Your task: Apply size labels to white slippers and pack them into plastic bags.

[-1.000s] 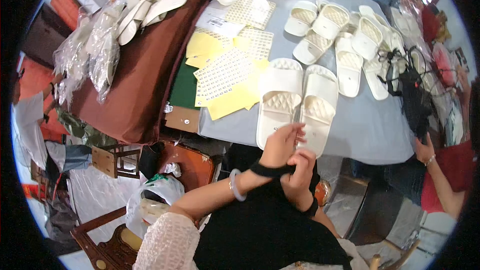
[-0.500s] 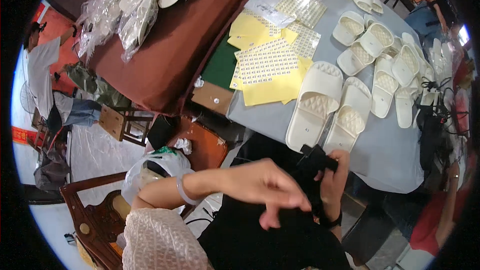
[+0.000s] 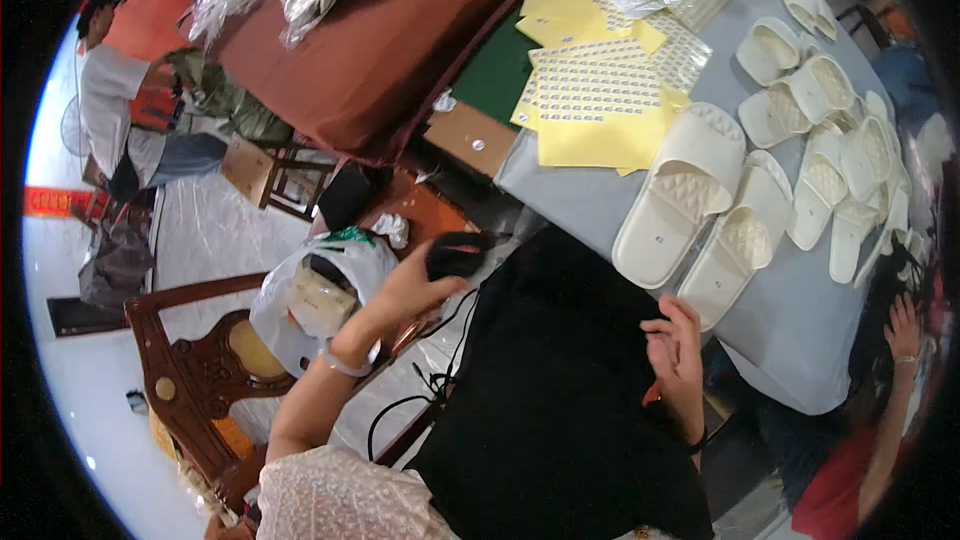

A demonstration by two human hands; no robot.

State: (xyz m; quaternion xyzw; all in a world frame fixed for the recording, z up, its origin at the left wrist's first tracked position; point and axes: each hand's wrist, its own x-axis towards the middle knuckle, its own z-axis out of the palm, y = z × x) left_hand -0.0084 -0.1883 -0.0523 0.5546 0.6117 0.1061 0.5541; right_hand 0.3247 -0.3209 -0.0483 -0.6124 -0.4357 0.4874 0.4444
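Note:
My left hand [image 3: 408,298] is raised at the left of my lap, closed around a black rounded object [image 3: 455,258] whose kind I cannot make out. A pale bracelet sits on that wrist. My right hand [image 3: 678,355] hovers by the table's front edge with fingers loosely curled and apart, and nothing shows in it. Just beyond it lie two large cream slippers, a left one [image 3: 645,245] and a right one [image 3: 722,280], side by side with quilted straps. Black cloth [image 3: 560,390] covers my lap between the hands.
Yellow sticker sheets [image 3: 595,145] lie on the grey-covered table [image 3: 560,190]; several more cream slippers [image 3: 825,175] fill its right side. A brown-covered surface [image 3: 370,50] carries bagged slippers. Left are a wooden chair [image 3: 160,360], a plastic bag [image 3: 268,325] and black cables [image 3: 375,430]. Other people stand nearby.
My left hand has moved left and up and now holds a black object. The black object in my right hand has gone from it, and its fingers have loosened. The view has shifted.

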